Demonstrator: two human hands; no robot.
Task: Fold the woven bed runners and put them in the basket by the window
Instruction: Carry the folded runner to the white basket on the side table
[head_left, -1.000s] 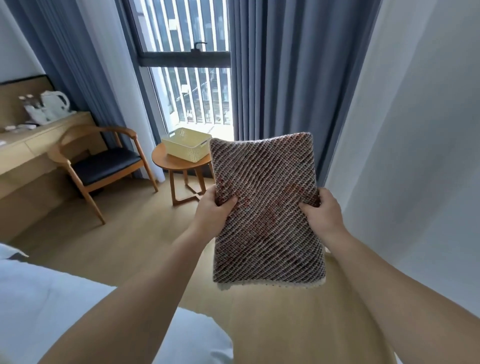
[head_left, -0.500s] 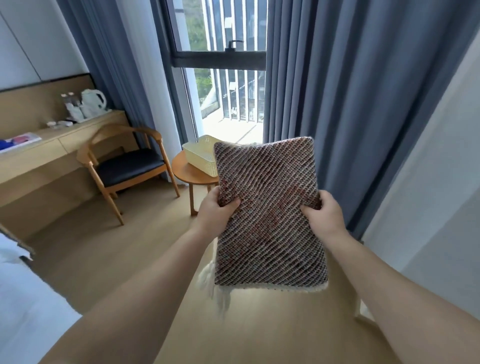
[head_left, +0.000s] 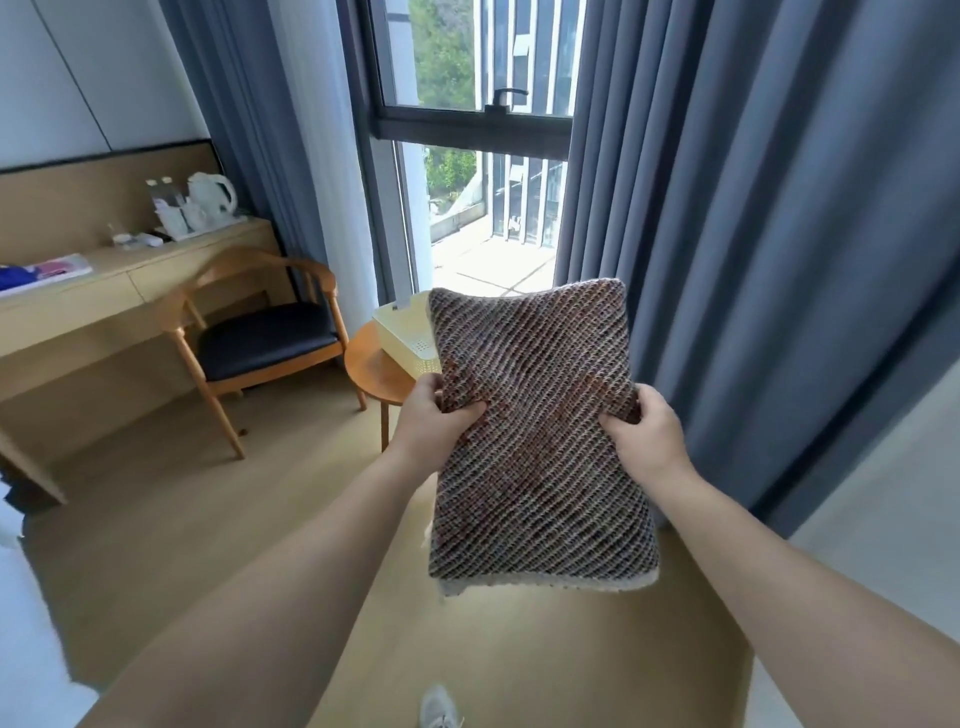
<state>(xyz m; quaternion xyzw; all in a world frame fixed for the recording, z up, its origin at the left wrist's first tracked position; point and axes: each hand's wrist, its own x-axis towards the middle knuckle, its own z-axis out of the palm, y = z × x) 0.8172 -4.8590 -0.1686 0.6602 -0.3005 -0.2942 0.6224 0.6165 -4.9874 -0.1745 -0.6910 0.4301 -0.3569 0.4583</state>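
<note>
A folded woven bed runner (head_left: 540, 467), brown and white with a pale fringed lower edge, hangs in front of me at chest height. My left hand (head_left: 434, 418) pinches its left edge with the thumb on the front. My right hand (head_left: 644, 431) grips its right edge the same way. Behind the runner's upper left corner stands a pale yellow plastic basket (head_left: 402, 335) on a small round wooden table (head_left: 371, 371) by the window. The runner hides most of the basket.
A wooden armchair (head_left: 260, 338) with a dark seat stands left of the table, beside a long desk (head_left: 78, 296) carrying a white kettle (head_left: 210, 200). Blue curtains (head_left: 753, 234) hang on the right. A white bed corner (head_left: 26, 649) is at the lower left.
The view has moved closer to the window; the table and basket now sit nearer and partly behind the runner. Both hands keep the same hold on the runner.
</note>
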